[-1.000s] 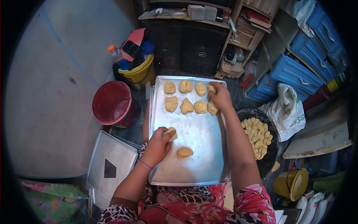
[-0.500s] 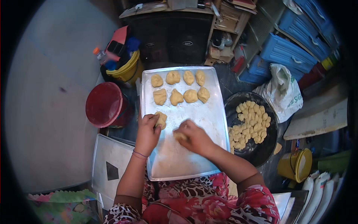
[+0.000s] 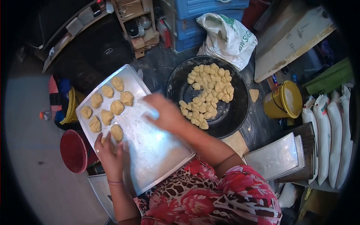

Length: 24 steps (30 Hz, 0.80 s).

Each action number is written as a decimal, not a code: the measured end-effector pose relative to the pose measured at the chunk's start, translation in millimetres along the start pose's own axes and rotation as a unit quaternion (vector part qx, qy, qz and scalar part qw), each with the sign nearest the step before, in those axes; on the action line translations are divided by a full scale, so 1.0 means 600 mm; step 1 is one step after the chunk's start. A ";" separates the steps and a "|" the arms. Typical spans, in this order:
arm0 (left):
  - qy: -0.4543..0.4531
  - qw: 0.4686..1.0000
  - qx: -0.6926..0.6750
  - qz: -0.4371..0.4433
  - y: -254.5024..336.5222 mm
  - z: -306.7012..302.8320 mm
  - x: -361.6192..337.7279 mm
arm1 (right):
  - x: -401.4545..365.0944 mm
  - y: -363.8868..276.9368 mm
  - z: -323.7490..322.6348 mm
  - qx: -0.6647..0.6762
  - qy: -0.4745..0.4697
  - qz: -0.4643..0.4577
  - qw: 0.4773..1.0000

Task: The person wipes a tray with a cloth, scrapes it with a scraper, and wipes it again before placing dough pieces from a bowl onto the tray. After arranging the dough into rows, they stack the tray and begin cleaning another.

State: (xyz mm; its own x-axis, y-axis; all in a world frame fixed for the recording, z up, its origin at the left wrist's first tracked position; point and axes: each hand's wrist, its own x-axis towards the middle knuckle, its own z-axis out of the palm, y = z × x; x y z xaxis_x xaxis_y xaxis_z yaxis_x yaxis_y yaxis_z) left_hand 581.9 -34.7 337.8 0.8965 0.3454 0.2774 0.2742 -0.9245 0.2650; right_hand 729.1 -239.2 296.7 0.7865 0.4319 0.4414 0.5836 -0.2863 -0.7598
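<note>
Dough piece [image 3: 117, 132]: oval, in the third row of the baking tray [image 3: 161, 150], its long axis pointing away from the person toward the two filled rows. Left hand [image 3: 110, 155]: flat on the tray with a spread grip, fingertips touching that piece. Right hand [image 3: 165, 112]: blurred, its grip apparently spread and empty; it was pressing dough half a second ago and now swings toward the pan [image 3: 240, 112] of dough lumps [image 3: 208, 93], so that placement looks finished.

The right hand [image 3: 165, 112] (blurred, fingers spread) has swung across the tray [image 3: 157, 150] toward the black pan [image 3: 232, 112]
</note>
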 end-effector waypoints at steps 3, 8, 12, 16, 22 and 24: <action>-0.094 0.976 -0.116 0.161 0.125 0.015 0.015 | -0.052 0.189 -0.071 -0.078 0.154 0.157 0.972; -0.258 0.888 -0.115 0.364 0.258 0.088 0.001 | -0.244 0.481 -0.015 -0.202 -0.077 0.517 0.828; -0.259 0.880 -0.111 0.382 0.276 0.126 -0.011 | -0.269 0.478 0.061 -0.231 -0.101 0.550 0.796; -0.293 0.883 -0.112 0.349 0.259 0.140 -0.011 | -0.207 0.437 0.057 -0.197 -0.106 0.673 0.706; -0.305 0.874 -0.127 0.356 0.251 0.135 -0.012 | -0.282 0.563 0.060 -0.267 -0.068 0.575 0.771; -0.299 0.875 -0.136 0.355 0.247 0.129 -0.019 | -0.303 0.568 0.040 -0.270 -0.054 0.526 0.805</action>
State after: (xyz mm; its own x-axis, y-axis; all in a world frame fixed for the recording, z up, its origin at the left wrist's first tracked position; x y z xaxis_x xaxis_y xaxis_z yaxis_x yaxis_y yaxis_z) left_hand 639.1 -188.4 302.3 0.8510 -0.5228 -0.0499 -0.4468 -0.7706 0.4545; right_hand 780.1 -394.8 -54.3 0.8979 -0.2285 -0.3763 -0.3678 -0.8590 -0.3561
